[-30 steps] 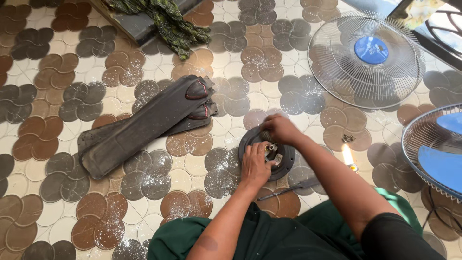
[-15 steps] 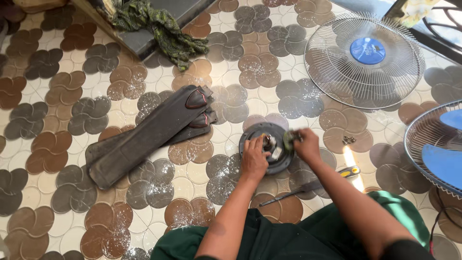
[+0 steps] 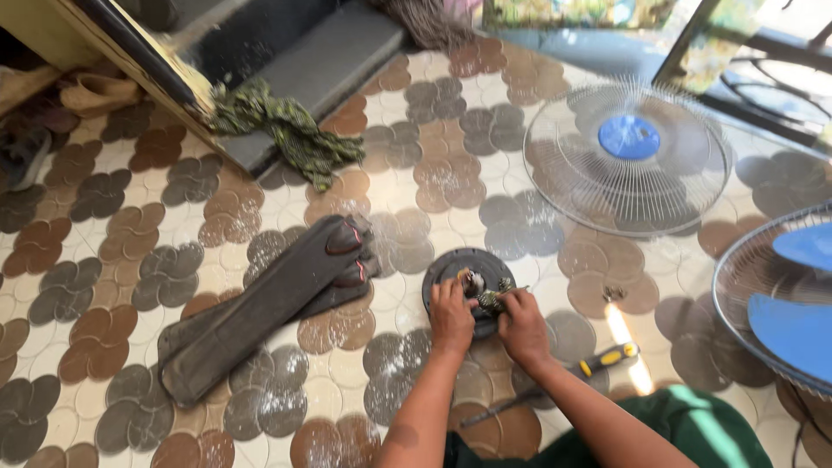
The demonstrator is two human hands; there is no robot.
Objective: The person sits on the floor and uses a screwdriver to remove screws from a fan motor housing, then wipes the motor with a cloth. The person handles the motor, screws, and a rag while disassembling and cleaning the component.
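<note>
Head view: left hand (image 3: 451,314) and right hand (image 3: 523,322) close together over a dark round motor housing (image 3: 451,264) flat on the patterned tile floor (image 3: 113,260) toward its near middle, left bracing the disc, right pinching a small greenish part (image 3: 496,297) at the hub, apparently to steady it. Stacked dark fan blades (image 3: 260,312) just left; yellow-handled screwdriver (image 3: 598,361) beside the right wrist; wire fan guard (image 3: 628,160) toward the far right, another fan guard with blue blades (image 3: 784,303) at the right edge.

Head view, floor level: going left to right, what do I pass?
Dark fan blades → left hand → right hand on the round black motor housing → yellow-handled screwdriver → fan with blue blades in its wire cage.
</note>
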